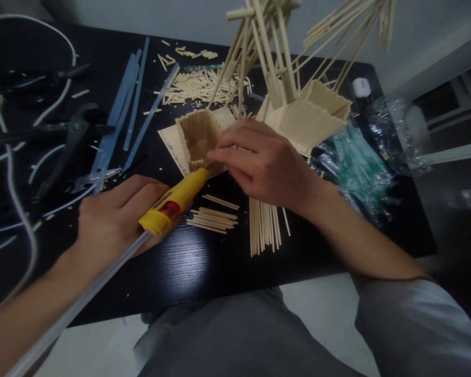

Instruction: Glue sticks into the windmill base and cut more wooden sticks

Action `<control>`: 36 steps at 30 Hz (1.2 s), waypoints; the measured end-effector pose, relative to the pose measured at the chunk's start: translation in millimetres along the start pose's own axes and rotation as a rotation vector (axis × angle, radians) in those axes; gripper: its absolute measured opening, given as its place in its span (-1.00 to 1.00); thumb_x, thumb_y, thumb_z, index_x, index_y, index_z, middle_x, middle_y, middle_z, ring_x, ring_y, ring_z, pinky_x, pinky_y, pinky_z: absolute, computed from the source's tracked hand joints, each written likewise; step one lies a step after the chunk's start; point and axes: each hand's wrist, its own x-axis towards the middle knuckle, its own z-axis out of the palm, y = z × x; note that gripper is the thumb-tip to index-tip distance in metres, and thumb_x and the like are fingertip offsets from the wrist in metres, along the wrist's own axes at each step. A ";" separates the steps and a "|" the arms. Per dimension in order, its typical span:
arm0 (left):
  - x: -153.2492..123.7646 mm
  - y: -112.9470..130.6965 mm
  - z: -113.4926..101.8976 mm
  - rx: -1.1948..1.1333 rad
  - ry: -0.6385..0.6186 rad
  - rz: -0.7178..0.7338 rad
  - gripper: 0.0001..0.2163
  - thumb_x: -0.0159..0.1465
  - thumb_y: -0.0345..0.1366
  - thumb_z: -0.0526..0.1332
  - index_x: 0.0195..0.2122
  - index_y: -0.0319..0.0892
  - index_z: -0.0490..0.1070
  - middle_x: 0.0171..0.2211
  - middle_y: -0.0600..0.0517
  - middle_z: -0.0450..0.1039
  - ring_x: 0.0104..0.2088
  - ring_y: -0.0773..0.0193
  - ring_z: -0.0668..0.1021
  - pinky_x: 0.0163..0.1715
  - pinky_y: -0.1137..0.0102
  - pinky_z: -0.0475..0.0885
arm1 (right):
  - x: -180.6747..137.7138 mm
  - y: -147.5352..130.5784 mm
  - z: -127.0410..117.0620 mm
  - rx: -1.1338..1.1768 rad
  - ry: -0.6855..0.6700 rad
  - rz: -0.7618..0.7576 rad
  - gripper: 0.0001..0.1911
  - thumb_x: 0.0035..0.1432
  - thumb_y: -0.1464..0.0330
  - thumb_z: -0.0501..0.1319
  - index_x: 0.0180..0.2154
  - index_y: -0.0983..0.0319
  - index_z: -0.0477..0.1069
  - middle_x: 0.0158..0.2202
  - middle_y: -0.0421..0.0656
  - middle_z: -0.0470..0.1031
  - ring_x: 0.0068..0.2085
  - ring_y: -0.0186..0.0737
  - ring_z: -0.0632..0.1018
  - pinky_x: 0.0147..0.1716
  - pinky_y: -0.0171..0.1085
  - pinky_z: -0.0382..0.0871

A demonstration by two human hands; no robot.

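Note:
My left hand (118, 214) is closed around a yellow hot glue gun (176, 204). A long translucent glue stick (86, 301) runs out of its back end, and its nozzle points at the near rim of a small open box (184, 136) built from thin wooden sticks. At that box's right side is my right hand (255, 157), thumb and fingertips pinched together; whatever they hold is too small to make out. Beyond my right hand stands a larger stick-built wooden structure (294, 123) with tall upright sticks. Short cut sticks (214, 219) and longer thin sticks (264, 228) lie in front of the box.
Small stick offcuts (204, 86) are heaped at the back. Blue-grey glue sticks (120, 104) lie to the left, near black-handled pliers (70, 136) and a white cable (11, 183). Crumpled plastic packaging (361, 162) and a white case (361, 87) sit on the black table's right side.

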 end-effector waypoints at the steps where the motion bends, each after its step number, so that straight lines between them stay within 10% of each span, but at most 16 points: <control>1: -0.2 -1.2 0.2 0.003 -0.004 0.003 -0.83 0.41 -0.14 0.20 -0.04 -0.04 0.36 -0.18 0.07 0.58 -0.30 0.26 0.64 -0.51 0.37 0.41 | 0.0 -0.6 -0.4 -0.009 -0.005 0.003 -0.63 0.48 0.49 -0.04 -0.08 0.17 0.53 -0.13 -0.11 0.52 0.00 -0.12 0.55 0.01 0.03 0.50; 18: 3.4 1.6 2.4 -0.076 0.082 0.047 -0.81 0.38 -0.23 0.27 -0.05 -0.20 0.44 -0.16 -0.03 0.60 -0.30 0.28 0.63 -0.47 0.42 0.41 | 2.7 -7.2 -9.6 -0.053 -0.139 0.056 -0.60 0.50 0.47 -0.09 -0.02 0.24 0.54 -0.06 -0.09 0.54 0.06 -0.11 0.55 0.07 0.00 0.47; 36: 1.7 -1.2 15.8 0.015 -0.120 0.014 -0.86 0.43 -0.18 0.18 -0.15 -0.13 0.41 -0.18 0.05 0.57 -0.41 0.30 0.60 -0.59 0.40 0.28 | 0.3 -6.4 -7.6 -0.019 -0.131 0.058 -0.64 0.47 0.49 -0.02 0.02 0.24 0.53 -0.08 -0.07 0.52 0.05 -0.07 0.53 0.09 0.06 0.43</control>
